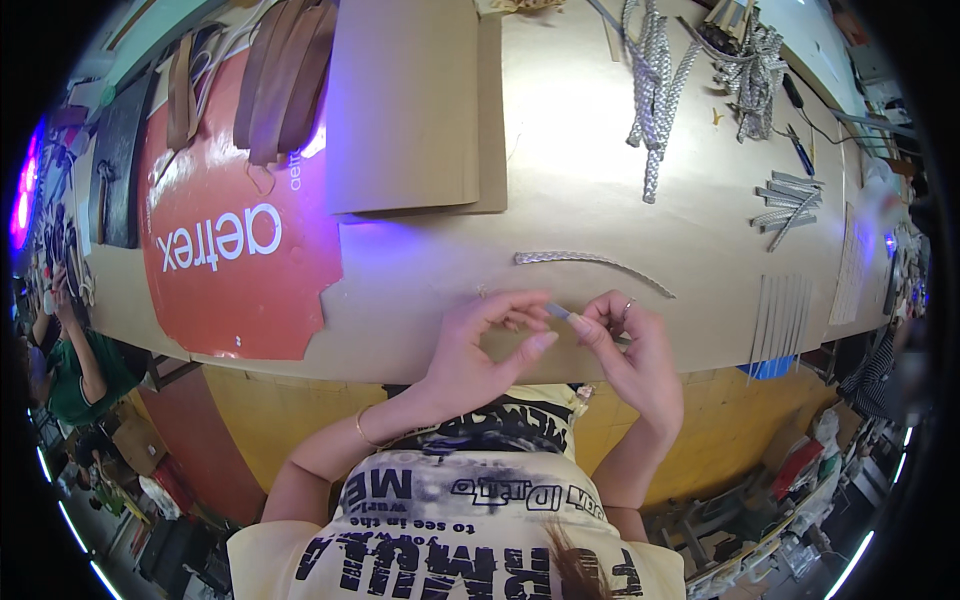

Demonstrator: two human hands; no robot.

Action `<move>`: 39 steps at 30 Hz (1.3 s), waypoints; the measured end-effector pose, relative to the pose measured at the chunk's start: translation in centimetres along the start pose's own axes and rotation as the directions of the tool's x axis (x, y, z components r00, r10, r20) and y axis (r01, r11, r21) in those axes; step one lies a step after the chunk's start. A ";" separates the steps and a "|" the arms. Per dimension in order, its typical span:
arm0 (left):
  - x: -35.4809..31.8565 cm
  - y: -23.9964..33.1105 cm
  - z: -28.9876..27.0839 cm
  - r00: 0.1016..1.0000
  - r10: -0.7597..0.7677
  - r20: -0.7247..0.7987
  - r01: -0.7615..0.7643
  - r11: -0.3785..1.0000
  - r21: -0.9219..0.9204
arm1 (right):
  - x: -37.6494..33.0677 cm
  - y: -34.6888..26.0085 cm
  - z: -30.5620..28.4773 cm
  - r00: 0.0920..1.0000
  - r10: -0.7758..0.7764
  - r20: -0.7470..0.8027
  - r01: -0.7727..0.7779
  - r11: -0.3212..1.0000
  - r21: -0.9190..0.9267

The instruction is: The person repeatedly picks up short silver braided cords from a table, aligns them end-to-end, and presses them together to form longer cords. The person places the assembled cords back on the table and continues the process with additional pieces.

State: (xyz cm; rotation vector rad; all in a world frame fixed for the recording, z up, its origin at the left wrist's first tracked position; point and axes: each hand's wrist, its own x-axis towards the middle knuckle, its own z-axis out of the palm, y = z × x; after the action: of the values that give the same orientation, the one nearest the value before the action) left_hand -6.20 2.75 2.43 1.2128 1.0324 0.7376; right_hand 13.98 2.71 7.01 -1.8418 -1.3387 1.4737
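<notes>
My left hand (487, 345) and my right hand (630, 350) meet at the near edge of a paper-covered table (560, 170). Together they pinch a small thin silvery strip piece (557, 312) between the fingertips. Just beyond the hands a long silver braided strip (590, 262) lies curved on the table. A ring shows on my right hand and a thin bangle on my left wrist.
Cut silver strip pieces (787, 207) lie at the right, with braided silver cords (655, 70) at the far right. A brown cardboard sheet (410, 100), a red printed sheet (235, 240) and brown leather straps (285, 75) lie to the left. Another person (75, 360) stands far left.
</notes>
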 end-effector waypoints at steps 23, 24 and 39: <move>2.1 -2.7 1.9 0.903 0.143 0.406 -0.424 0.454 0.783 | -0.6 -1.1 -3.2 0.987 -0.114 -0.113 0.081 0.962 -0.263; 1.9 -2.9 1.2 0.893 0.189 0.409 -0.449 0.453 0.770 | 0.4 -0.9 -2.0 0.986 -0.158 -0.048 0.146 0.969 -0.198; -2.5 -4.4 -4.4 0.947 0.320 0.021 -0.179 0.473 0.863 | 4.8 -0.8 5.5 0.997 -0.078 0.026 0.082 0.971 -0.224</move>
State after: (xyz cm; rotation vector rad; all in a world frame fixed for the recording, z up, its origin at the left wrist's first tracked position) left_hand -11.53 1.21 -1.39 2.2631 1.4331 0.5153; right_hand 8.49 5.92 3.38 -1.8889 -1.6269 1.3464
